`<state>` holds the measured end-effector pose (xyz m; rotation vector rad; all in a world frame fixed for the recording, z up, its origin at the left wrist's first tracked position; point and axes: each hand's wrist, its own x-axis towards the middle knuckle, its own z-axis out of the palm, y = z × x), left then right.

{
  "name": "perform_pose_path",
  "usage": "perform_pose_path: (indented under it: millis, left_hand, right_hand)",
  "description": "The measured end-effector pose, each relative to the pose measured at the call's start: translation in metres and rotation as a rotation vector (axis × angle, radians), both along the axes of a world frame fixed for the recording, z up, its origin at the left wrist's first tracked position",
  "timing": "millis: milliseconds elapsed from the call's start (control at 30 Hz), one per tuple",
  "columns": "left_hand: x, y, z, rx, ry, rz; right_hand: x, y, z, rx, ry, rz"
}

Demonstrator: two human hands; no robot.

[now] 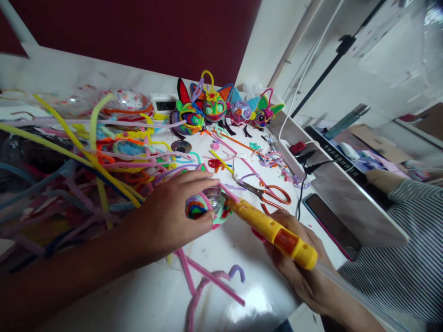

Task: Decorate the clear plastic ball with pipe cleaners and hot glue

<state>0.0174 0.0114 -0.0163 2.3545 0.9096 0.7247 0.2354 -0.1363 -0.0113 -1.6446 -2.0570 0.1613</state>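
My left hand (173, 216) is closed round a clear plastic ball (215, 199) partly covered with coloured pipe cleaners, just above the white table. In my right hand (294, 249) is a yellow hot glue gun (268, 226), with a clear glue stick (341, 279) coming out of its back end. The gun's nozzle is at the ball's right side; whether it touches cannot be made out. A pink pipe cleaner (227, 191) runs from the ball beside the nozzle. Orange-handled scissors (266, 193) lie just beyond the gun.
Loose pipe cleaners (79, 184) heap up on the left. Several finished pipe-cleaner ornaments (214, 108) with ears stand at the back. Pink pipe cleaners (211, 276) lie in front. A phone (332, 226), a power strip (304, 161) and a person in a striped garment (404, 249) are at right.
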Motion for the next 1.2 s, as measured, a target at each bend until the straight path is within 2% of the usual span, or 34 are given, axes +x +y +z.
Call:
perform_pose_path:
  millis: [333,633,733,867,1200]
  left_hand:
    - [0.001,0.000,0.000,-0.001,0.008,-0.003]
    - [0.000,0.003,0.000,-0.007,0.023,-0.006]
    - [0.000,0.003,0.000,-0.006,0.017,-0.004]
    - [0.001,0.002,0.000,-0.008,0.011,-0.006]
    - [0.000,0.000,0.001,-0.021,0.018,-0.010]
  right_hand:
    - [0.000,0.006,0.002,0.007,-0.031,0.018]
    - [0.000,-0.013,-0.002,-0.039,0.073,0.037]
    - [-0.001,-0.018,-0.001,-0.045,0.010,0.040]
    - [-0.002,-0.020,0.003,-0.005,-0.098,0.139]
    - [-0.005,-0.018,0.004,0.015,-0.094,0.148]
